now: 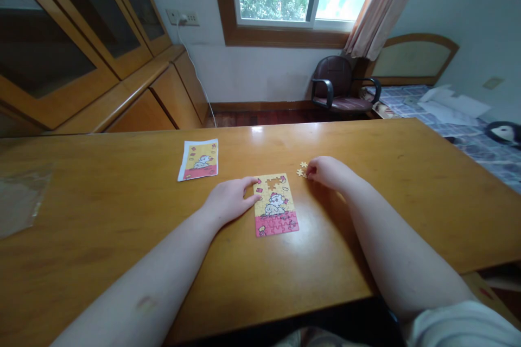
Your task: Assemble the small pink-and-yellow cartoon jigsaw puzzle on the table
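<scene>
A small jigsaw puzzle [277, 207], yellow above and pink below with a white cartoon figure, lies on the wooden table [101, 211]. A gap shows at its top edge. My left hand [230, 200] rests flat against the puzzle's left edge, fingers stretched along it. My right hand [328, 172] lies to the puzzle's upper right, fingertips pinched on a loose yellow puzzle piece [301, 173]. A second loose piece [303, 164] sits just beyond it.
A printed reference picture [199, 159] of the same image lies to the left. A clear plastic bag [18, 198] sits at the table's left edge. Beyond the table stand a dark armchair [340, 89], wooden cabinets [81, 49] and a bed [468, 124].
</scene>
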Demonstrator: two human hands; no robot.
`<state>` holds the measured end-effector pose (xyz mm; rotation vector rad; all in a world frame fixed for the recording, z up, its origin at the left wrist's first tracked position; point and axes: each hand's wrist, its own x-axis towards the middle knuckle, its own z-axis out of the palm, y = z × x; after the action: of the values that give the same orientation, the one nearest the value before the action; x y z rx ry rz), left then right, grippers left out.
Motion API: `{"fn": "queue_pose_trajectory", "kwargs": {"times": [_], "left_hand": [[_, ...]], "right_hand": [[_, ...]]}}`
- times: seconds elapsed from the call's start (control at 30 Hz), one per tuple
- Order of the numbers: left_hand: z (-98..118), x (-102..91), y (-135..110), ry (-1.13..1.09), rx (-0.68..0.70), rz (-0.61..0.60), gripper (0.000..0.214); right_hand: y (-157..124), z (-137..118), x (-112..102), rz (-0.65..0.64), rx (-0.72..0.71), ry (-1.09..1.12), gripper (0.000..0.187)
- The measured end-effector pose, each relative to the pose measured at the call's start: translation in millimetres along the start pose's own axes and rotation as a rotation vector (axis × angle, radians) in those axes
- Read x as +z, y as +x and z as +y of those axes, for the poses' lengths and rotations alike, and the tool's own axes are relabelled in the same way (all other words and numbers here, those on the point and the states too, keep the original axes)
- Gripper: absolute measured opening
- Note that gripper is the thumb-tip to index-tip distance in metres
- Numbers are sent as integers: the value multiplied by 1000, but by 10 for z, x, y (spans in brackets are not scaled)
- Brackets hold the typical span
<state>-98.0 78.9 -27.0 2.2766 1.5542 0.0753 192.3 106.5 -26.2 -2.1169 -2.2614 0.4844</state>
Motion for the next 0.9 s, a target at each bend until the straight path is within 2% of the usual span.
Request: {"fn": "queue_pose_trajectory", "kwargs": {"times": [0.2,0.37,0.57,0.9], "left_hand": [[2,-2,0,3,2,-4,47],[4,-2,-2,4,0,-4,47],[2,5,2,18,9,4,48],[-5,4,-3,24,14,9,46]], "right_hand": [[-45,-57,-8,-48,-41,-24,7],[-80,-124,-12,-31,-29,-26,13],[-120,-180,-43,-124,-2,-40,14],[-166,-227,-37,-143,-53,-77,17]]}}
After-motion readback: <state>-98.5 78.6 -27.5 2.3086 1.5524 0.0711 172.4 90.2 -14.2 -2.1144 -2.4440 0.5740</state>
